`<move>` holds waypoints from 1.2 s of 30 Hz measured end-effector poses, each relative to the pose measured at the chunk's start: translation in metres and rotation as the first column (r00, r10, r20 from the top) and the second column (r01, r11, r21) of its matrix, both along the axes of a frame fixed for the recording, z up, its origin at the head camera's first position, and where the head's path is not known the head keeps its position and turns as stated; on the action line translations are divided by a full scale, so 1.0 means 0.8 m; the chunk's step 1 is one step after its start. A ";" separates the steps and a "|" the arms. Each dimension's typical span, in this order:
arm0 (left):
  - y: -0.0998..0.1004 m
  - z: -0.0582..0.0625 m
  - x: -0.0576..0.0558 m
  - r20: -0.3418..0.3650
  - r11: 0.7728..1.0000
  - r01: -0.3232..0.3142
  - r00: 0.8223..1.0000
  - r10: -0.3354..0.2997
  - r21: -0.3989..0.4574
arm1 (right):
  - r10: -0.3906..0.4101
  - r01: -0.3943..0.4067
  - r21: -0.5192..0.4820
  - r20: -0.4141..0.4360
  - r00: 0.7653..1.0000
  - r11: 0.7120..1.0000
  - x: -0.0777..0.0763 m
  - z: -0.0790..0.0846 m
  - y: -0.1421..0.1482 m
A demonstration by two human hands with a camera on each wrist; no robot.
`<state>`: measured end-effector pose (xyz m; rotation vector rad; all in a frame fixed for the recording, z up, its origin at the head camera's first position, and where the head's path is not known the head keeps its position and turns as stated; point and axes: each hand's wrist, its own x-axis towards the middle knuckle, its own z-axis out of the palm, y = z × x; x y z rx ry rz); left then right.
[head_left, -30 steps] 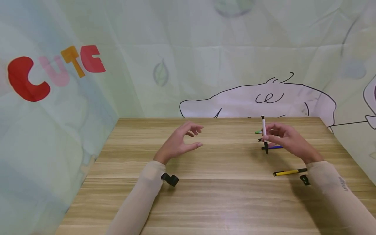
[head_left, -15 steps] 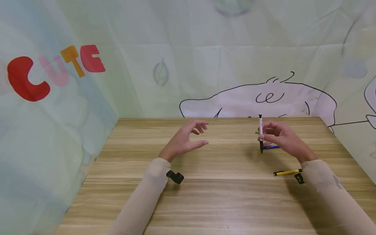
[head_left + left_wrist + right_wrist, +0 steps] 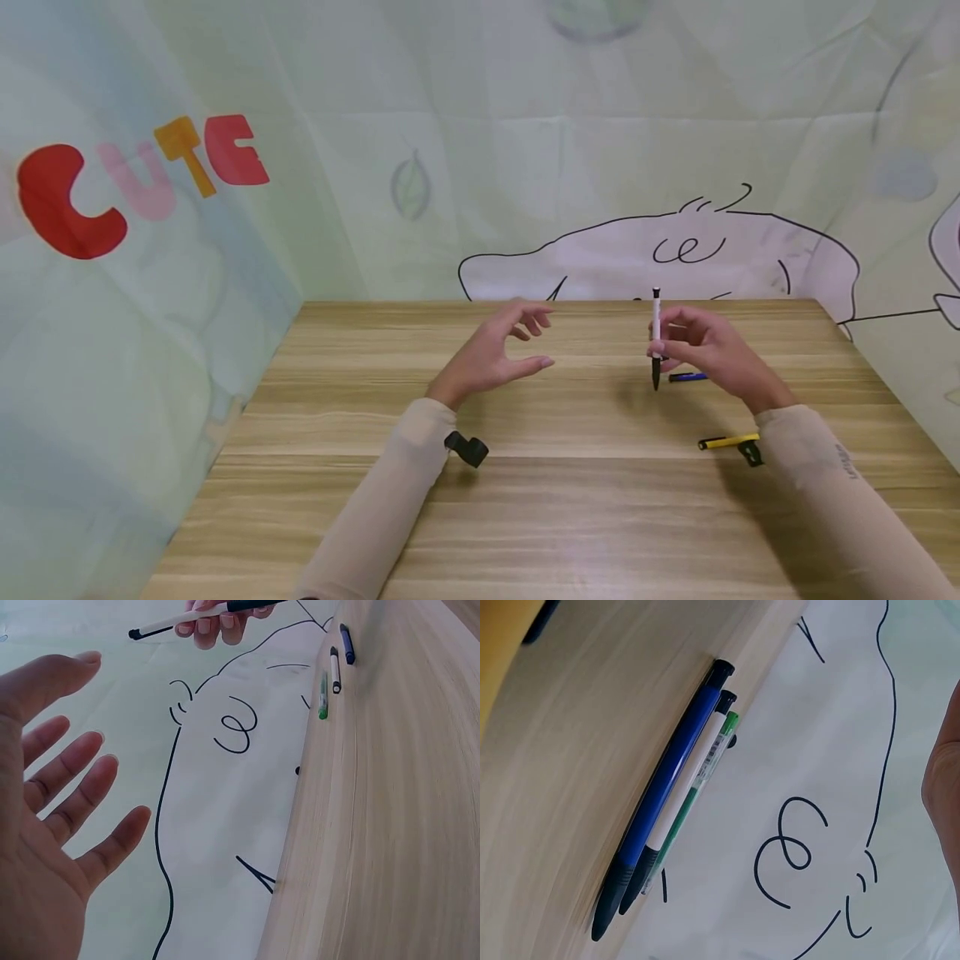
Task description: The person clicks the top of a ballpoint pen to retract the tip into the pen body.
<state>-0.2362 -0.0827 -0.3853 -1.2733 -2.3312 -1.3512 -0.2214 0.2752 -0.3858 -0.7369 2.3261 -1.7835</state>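
In the head view my right hand (image 3: 708,354) pinches a white pen (image 3: 656,325) with black ends between thumb and fingers. It stands nearly upright above the table, black tip down. My left hand (image 3: 491,354) hovers to its left, holding nothing, with thumb and fingers spread apart. Past the right hand a blue pen (image 3: 686,377) lies partly hidden. Beside it, in the right wrist view, lie another white pen (image 3: 682,787) and a clear-and-green pen (image 3: 705,761). A yellow pen (image 3: 726,441) rests nearer, its right end behind the right wrist.
The wooden table (image 3: 570,508) reaches a printed cloth backdrop (image 3: 480,167) at the back and left. A small black device (image 3: 467,450) sits at the left wrist, and another (image 3: 750,453) at the right.
My right hand has shifted left a little with the white pen, which is now more upright. My left hand has moved right, toward it, still spread. The pens on the table stay put.
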 end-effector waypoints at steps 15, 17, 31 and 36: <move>0.029 0.001 -0.006 -0.050 0.997 0.049 0.998 -0.046 0.063 | -0.018 0.018 -0.012 -0.010 1.000 1.000 0.001 0.000 -0.019; 0.032 0.002 -0.006 -0.053 0.997 0.047 0.998 -0.044 0.055 | -0.023 0.023 -0.006 -0.006 1.000 1.000 0.001 0.001 -0.022; 0.054 0.006 -0.011 -0.021 0.998 0.056 0.998 -0.055 0.019 | 0.013 -0.013 -0.003 -0.026 1.000 1.000 -0.005 0.002 -0.033; 0.062 0.003 -0.017 -0.043 0.998 0.058 0.997 -0.058 0.008 | 0.028 -0.028 -0.026 -0.024 0.999 0.999 -0.007 0.002 -0.035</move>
